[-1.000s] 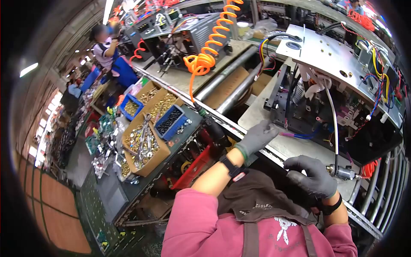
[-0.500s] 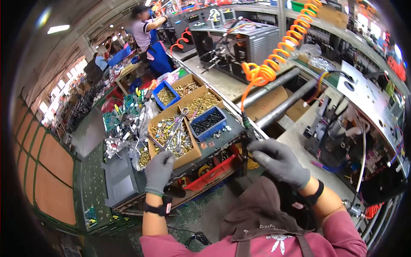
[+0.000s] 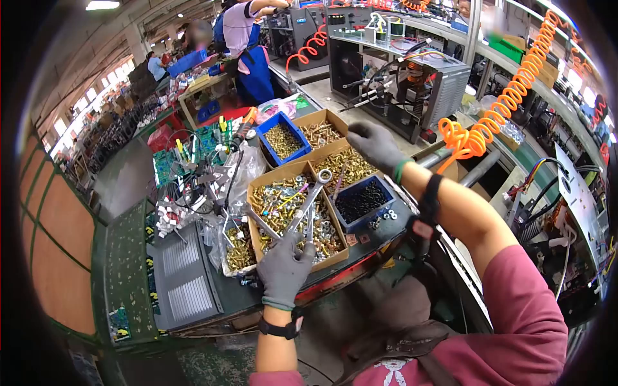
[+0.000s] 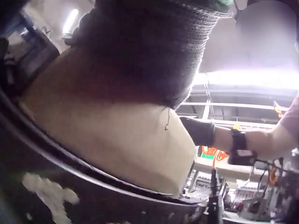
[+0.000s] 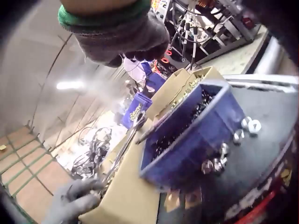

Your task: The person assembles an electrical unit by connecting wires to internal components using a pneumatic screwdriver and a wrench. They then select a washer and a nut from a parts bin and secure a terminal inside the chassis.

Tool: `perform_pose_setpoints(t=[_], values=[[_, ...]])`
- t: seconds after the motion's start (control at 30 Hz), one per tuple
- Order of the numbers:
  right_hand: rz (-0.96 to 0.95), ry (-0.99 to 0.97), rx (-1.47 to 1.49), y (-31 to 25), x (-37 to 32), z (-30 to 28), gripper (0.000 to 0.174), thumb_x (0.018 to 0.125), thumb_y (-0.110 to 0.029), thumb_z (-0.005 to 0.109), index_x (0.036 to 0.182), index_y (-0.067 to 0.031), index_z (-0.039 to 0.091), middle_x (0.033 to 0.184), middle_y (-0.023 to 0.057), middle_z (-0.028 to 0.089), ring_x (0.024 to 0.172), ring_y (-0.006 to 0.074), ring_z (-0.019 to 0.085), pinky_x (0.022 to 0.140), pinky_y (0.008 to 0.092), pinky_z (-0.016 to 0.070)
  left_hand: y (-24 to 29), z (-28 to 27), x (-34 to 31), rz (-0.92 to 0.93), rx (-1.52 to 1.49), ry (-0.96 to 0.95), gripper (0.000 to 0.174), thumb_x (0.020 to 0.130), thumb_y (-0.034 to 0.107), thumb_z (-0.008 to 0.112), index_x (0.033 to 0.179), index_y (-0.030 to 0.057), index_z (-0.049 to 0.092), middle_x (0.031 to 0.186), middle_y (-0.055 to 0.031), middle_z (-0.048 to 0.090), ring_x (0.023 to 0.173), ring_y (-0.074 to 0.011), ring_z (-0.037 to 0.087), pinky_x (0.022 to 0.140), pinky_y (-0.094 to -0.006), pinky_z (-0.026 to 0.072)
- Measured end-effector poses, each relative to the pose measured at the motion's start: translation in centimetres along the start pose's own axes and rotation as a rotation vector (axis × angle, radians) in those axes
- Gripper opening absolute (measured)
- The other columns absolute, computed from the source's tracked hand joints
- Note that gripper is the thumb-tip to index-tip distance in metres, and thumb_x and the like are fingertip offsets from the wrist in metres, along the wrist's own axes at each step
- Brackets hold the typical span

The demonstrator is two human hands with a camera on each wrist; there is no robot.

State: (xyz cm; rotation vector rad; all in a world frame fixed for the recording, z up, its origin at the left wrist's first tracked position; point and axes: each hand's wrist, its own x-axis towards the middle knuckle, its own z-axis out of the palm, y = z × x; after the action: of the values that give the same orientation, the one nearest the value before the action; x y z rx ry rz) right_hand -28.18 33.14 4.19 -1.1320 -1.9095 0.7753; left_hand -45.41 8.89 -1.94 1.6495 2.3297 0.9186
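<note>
My gloved left hand (image 3: 285,269) is at the near edge of a cardboard box (image 3: 335,258) of mixed screws and nuts. Its thumb and fingers grip the lower end of a combination wrench (image 3: 308,204), whose ring end points away over the screws. A second wrench (image 3: 262,222) lies just left of it. My gloved right hand (image 3: 378,148) hovers over the far right edge of the brass screw compartments (image 3: 347,166), its fingers loosely bent and nothing visible in them. In the right wrist view, its fingertips are partly hidden beneath the glove.
A blue bin of black screws (image 3: 364,201) sits right of the box, with loose nuts (image 3: 389,215) beside it. Another blue bin (image 3: 283,138) stands at the back left. Cables and circuit boards (image 3: 168,164) cover the left side. An orange coiled hose (image 3: 479,138) hangs at right.
Both hands have moved from the machine at right to the screw boxes at left. The left hand has taken hold of a wrench; the right has reached out over the far compartments. The view has turned left.
</note>
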Motion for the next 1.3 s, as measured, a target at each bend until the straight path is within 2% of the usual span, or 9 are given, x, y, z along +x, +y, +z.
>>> perform_pose_setpoints(t=[0.13, 0.37, 0.53, 0.7, 0.9, 0.97, 1.1, 1.23, 1.3], values=[[0.063, -0.244, -0.158, 0.2, 6.9, 2.5, 0.035, 0.081, -0.03, 0.059, 0.107, -0.0079, 0.066, 0.1, 0.0135, 0.068, 0.094, 0.0255, 0.064, 0.085, 0.0331, 0.0479, 0.1, -0.1, 0.3, -0.022, 0.013, -0.019, 0.038, 0.073, 0.038, 0.069, 0.101, 0.0117, 0.068, 0.064, -0.0056, 0.063, 0.059, -0.021, 0.062, 0.058, -0.0346, 0.0478], [-0.134, -0.728, -0.762, 4.5, 14.8, 10.0, 0.041, 0.074, -0.033, 0.067, 0.108, -0.0103, 0.067, 0.107, 0.0129, 0.066, 0.098, 0.028, 0.062, 0.088, 0.0344, 0.0462, 1.2, -0.8, 1.0, -0.119, 0.016, -0.113, 0.05, 0.066, 0.036, 0.075, 0.109, 0.011, 0.066, 0.066, -0.0041, 0.062, 0.059, -0.0183, 0.061, 0.058, -0.0325, 0.0486], [-0.104, -1.028, -0.641, 6.4, 18.0, 10.6, 0.043, 0.079, -0.038, 0.06, 0.109, -0.0068, 0.066, 0.11, 0.01, 0.065, 0.092, 0.0247, 0.061, 0.083, 0.0386, 0.0469, 1.8, -0.4, 1.4, -0.193, 0.033, -0.132, 0.046, 0.069, 0.032, 0.074, 0.11, 0.0133, 0.066, 0.056, -0.0022, 0.054, 0.05, -0.0174, 0.054, 0.052, -0.034, 0.0439], [0.008, -0.869, -0.721, 3.3, 15.9, 9.9, 0.045, 0.075, -0.037, 0.062, 0.104, -0.0026, 0.067, 0.102, 0.0137, 0.067, 0.088, 0.0258, 0.063, 0.081, 0.0367, 0.0475, 1.6, -0.1, 1.4, -0.178, 0.055, -0.108, 0.043, 0.068, 0.033, 0.075, 0.103, 0.01, 0.068, 0.058, -0.0028, 0.057, 0.052, -0.017, 0.057, 0.053, -0.0323, 0.0453], [-0.08, -0.847, -0.908, 2.6, 16.2, 11.1, 0.047, 0.073, -0.039, 0.067, 0.101, -0.0014, 0.068, 0.103, 0.0162, 0.067, 0.093, 0.0286, 0.065, 0.08, 0.0365, 0.05, 1.4, -0.3, 1.3, -0.186, 0.042, -0.127, 0.043, 0.067, 0.037, 0.076, 0.099, 0.0089, 0.07, 0.062, -0.0036, 0.061, 0.057, -0.0189, 0.061, 0.056, -0.0315, 0.0476], [-0.148, -0.86, -0.986, 2.5, 16.2, 11.4, 0.046, 0.073, -0.039, 0.068, 0.1, -0.0015, 0.069, 0.103, 0.0164, 0.067, 0.094, 0.0294, 0.065, 0.08, 0.037, 0.0505, 1.6, -0.5, 1.5, -0.2, 0.042, -0.178, 0.036, 0.071, 0.042, 0.067, 0.093, 0.0136, 0.068, 0.064, -0.0094, 0.062, 0.064, -0.0285, 0.063, 0.058, -0.0394, 0.0486], [-0.156, -0.658, -0.971, 2.2, 14.4, 10.8, 0.045, 0.072, -0.038, 0.068, 0.1, -0.0034, 0.069, 0.105, 0.0176, 0.066, 0.099, 0.0305, 0.064, 0.083, 0.0373, 0.05, 1.2, -0.1, 1.2, -0.181, 0.103, -0.139, 0.043, 0.067, 0.044, 0.073, 0.096, 0.0128, 0.07, 0.065, -0.0054, 0.064, 0.063, -0.0228, 0.064, 0.059, -0.0356, 0.0492], [-0.015, -0.489, -0.735, 3.0, 13.6, 8.4, 0.045, 0.073, -0.04, 0.067, 0.097, -0.0031, 0.069, 0.098, 0.0169, 0.068, 0.09, 0.0276, 0.066, 0.078, 0.0347, 0.0512, 1.3, -0.2, 1.3, -0.213, 0.126, -0.145, 0.036, 0.073, 0.043, 0.068, 0.095, 0.0148, 0.07, 0.07, -0.0091, 0.066, 0.069, -0.029, 0.065, 0.062, -0.0395, 0.0499], [0.26, -0.332, -0.157, 3.6, 14.2, 7.0, 0.043, 0.073, -0.039, 0.067, 0.097, -0.0041, 0.069, 0.092, 0.012, 0.069, 0.078, 0.0209, 0.067, 0.071, 0.0322, 0.0517, 1.3, -0.1, 1.2, -0.203, 0.132, -0.133, 0.034, 0.076, 0.043, 0.065, 0.095, 0.0151, 0.069, 0.073, -0.0106, 0.066, 0.071, -0.0309, 0.065, 0.063, -0.0405, 0.0502]])
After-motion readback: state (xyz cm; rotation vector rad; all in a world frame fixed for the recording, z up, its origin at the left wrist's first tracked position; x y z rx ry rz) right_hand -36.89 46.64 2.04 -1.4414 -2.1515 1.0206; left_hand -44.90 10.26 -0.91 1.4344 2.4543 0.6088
